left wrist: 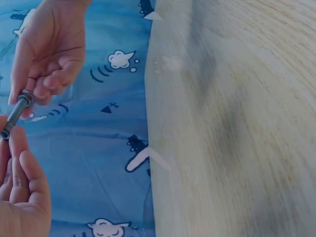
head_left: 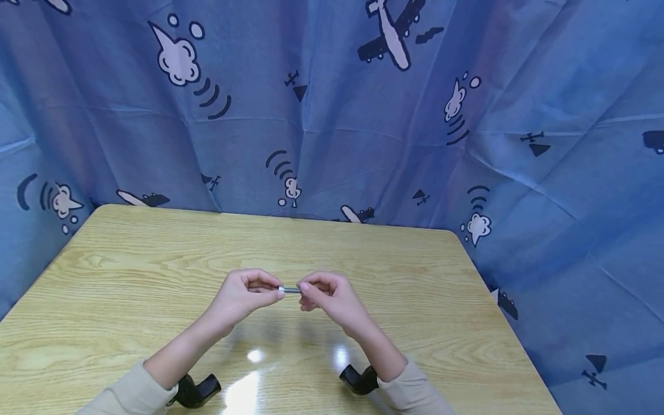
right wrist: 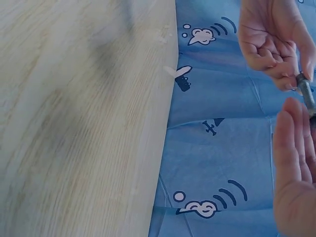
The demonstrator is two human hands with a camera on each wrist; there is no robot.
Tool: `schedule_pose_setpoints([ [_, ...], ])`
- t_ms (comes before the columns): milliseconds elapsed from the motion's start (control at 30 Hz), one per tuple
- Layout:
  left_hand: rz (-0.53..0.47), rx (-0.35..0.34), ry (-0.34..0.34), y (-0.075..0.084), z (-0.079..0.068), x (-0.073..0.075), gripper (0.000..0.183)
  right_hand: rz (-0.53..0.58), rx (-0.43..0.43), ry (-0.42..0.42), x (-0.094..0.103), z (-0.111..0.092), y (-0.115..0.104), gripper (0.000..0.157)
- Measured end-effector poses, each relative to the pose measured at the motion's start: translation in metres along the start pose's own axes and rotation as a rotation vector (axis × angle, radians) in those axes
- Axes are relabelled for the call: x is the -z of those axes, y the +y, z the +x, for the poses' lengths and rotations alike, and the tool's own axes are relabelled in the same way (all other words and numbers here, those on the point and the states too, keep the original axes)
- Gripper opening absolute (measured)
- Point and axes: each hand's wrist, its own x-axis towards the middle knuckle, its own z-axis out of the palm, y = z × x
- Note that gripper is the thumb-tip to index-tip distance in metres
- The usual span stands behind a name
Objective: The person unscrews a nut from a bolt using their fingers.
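A short silver bolt lies level between the two hands, above the table. My left hand pinches its left end between thumb and fingertips. At the other end, my right hand pinches what looks like a hex nut on the bolt, thumb in front. Threads show along the shank in the right wrist view. Fingertips partly cover both ends of the bolt, so how far the nut is turned on cannot be told.
Beneath the hands is a light wood-grain table with bright reflections at its near side. A blue curtain printed with planes and clouds hangs behind it and along the sides. Black wrist devices sit at both cuffs.
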Motion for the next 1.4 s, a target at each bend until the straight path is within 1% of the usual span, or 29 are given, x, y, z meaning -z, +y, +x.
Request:
schedule_pose_setpoints([
  [100,-0.003,-0.01,-0.004,-0.001,-0.0002,0.0003,0.027,-0.002,0.016,0.004,0.0003,-0.0004,0.0015,0.025],
  [200,-0.007,-0.016,-0.003,-0.0017,-0.0003,0.001,0.026,-0.004,0.024,0.004,0.0009,-0.001,0.0021,0.029],
  [367,-0.003,-0.014,0.004,-0.0028,0.0005,0.0018,0.025,0.021,0.008,-0.03,0.0,0.0002,0.0019,0.03],
  [500,-0.004,-0.008,0.004,-0.0032,0.0007,0.002,0.024,0.016,0.007,-0.023,-0.0007,0.0,0.0013,0.027],
  [633,-0.01,0.0,0.003,-0.0031,0.0007,0.0021,0.026,0.011,-0.011,-0.007,-0.0003,-0.0003,0.0007,0.032],
  [767,-0.005,0.0,0.005,-0.0032,0.0012,0.0022,0.029,0.025,-0.045,-0.018,-0.0008,0.0011,0.0012,0.03],
  [900,-0.006,-0.004,0.003,-0.0032,0.0015,0.0024,0.027,0.02,-0.044,-0.003,-0.0008,0.0014,0.0017,0.028],
  [1000,-0.01,-0.003,0.002,-0.0035,0.0014,0.0026,0.025,0.015,-0.041,0.005,0.0001,0.0006,0.0016,0.035],
  [1100,-0.006,0.0,0.002,-0.0031,0.0017,0.0024,0.026,0.029,-0.055,-0.015,0.0009,0.0011,0.002,0.036],
  [1200,-0.002,0.003,0.003,-0.0027,0.0018,0.0022,0.026,0.04,-0.066,-0.031,0.0014,0.0018,0.0029,0.032],
  [1300,-0.003,-0.003,0.002,-0.0031,0.0016,0.0025,0.026,0.034,-0.049,-0.024,0.0017,0.0013,0.0021,0.029],
  [1400,-0.007,-0.004,0.001,-0.0034,0.0013,0.0026,0.028,0.024,-0.032,-0.019,0.002,0.0002,0.0006,0.034],
])
